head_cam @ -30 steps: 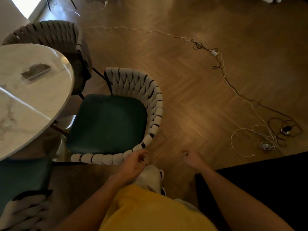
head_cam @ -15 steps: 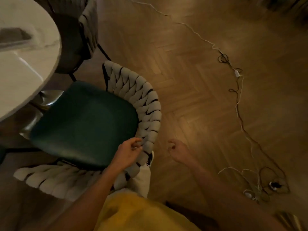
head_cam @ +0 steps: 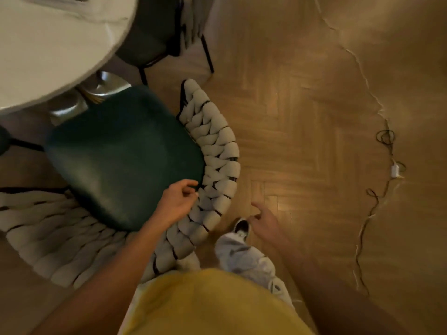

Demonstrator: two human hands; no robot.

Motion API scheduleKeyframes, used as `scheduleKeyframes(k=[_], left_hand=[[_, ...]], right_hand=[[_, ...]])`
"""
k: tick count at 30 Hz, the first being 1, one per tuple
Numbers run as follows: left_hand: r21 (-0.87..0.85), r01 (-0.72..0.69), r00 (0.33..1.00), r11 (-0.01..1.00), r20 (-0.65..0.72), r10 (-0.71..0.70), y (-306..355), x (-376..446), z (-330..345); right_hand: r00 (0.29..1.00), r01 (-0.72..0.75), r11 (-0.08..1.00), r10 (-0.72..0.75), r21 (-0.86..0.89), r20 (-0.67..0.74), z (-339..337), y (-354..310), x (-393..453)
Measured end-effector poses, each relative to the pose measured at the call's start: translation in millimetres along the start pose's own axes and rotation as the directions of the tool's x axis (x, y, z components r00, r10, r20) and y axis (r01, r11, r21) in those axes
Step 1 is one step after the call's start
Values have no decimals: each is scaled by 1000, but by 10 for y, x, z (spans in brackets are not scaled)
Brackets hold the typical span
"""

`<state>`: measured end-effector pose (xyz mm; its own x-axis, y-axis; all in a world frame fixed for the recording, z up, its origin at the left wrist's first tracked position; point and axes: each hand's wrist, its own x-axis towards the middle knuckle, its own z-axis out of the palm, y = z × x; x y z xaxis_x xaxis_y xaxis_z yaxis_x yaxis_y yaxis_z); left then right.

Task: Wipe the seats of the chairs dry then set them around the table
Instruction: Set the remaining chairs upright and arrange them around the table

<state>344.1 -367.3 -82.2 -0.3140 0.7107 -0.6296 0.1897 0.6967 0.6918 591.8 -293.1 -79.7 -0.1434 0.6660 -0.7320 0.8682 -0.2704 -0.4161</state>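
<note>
Near, the left hand (head_cam: 177, 203) curls its fingers at the chair (head_cam: 125, 163) backrest's inner edge; whether it grips, I cannot tell. The right hand (head_cam: 262, 220) hangs released, apart. The seat faces far-left, front edge just beside the table (head_cam: 55, 52).

No text, label or number can be read anywhere.
</note>
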Motion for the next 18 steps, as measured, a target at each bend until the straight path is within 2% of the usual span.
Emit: scheduleKeyframes(k=[5, 10, 13, 18], left_hand=[[-32, 43, 991, 999, -128, -47, 469, 150, 264], [-104, 89, 950, 991, -290, -116, 1120, 294, 704], [-131, 92, 927, 987, -350, -133, 1467, 377, 1042], [-170, 113, 893, 979, -414, -175, 1807, 527, 1369]], right_hand=[[989, 131, 988, -125, -78, 77, -585, -228, 689], [934, 349, 930, -334, -119, 129, -1446, -424, 1067], [908, 412, 904, -397, -111, 136, -1966, -441, 1226], [862, 503, 838, -468, -213, 195, -2619, -450, 1491]])
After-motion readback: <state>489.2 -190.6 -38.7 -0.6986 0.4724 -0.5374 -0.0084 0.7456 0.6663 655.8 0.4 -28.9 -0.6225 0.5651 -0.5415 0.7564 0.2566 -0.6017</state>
